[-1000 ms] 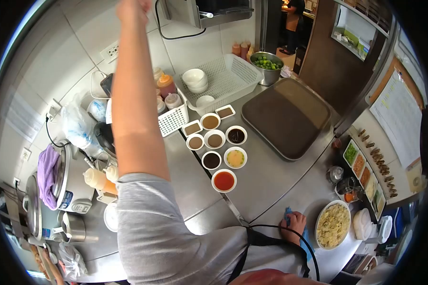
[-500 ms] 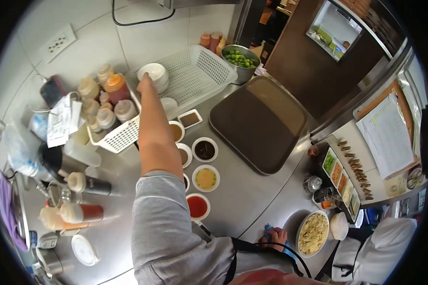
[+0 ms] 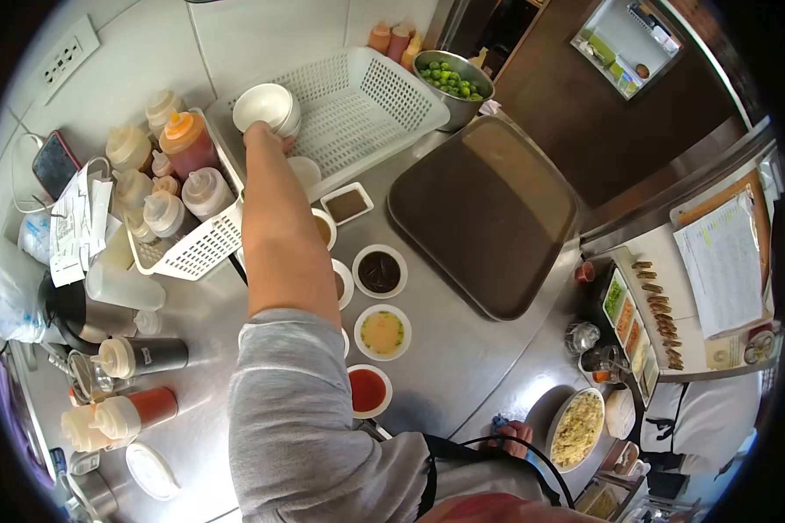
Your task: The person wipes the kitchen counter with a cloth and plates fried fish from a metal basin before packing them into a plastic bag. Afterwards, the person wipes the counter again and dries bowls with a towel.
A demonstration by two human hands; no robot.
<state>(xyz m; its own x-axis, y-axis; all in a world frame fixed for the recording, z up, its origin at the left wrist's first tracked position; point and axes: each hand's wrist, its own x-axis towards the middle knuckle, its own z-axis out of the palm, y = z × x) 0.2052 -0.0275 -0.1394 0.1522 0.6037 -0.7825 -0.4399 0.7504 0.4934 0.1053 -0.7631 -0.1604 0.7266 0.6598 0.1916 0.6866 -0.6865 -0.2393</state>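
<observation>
My left hand point(image 3: 266, 138) reaches into the white perforated basket point(image 3: 384, 131) and grips a small stack of white bowls point(image 3: 266, 106) near the basket's left end. The bowls hide most of its fingers. Another white cup point(image 3: 304, 173) stands just beside my wrist. My right hand point(image 3: 518, 436) rests low on the counter, fingers curled on a blue cloth point(image 3: 499, 424), beside an oval bowl of fried rice point(image 3: 577, 429). Between my hands are a bowl of dark sauce point(image 3: 379, 272), a bowl of clear soup point(image 3: 382, 332) and a bowl of red sauce point(image 3: 368, 390). My forearm partly covers other sauce bowls.
A brown tray point(image 3: 488, 218) lies right of the basket. A metal bowl of green limes point(image 3: 452, 83) stands behind it. Squeeze bottles fill a white basket point(image 3: 205, 244) at left. A black garnish tray point(image 3: 632, 336) and a person in white point(image 3: 715, 418) are at right.
The view has shifted, so the counter items appear displaced. My left hand stays at the bowl stack, with more of its fingers showing. My right hand remains at the cloth.
</observation>
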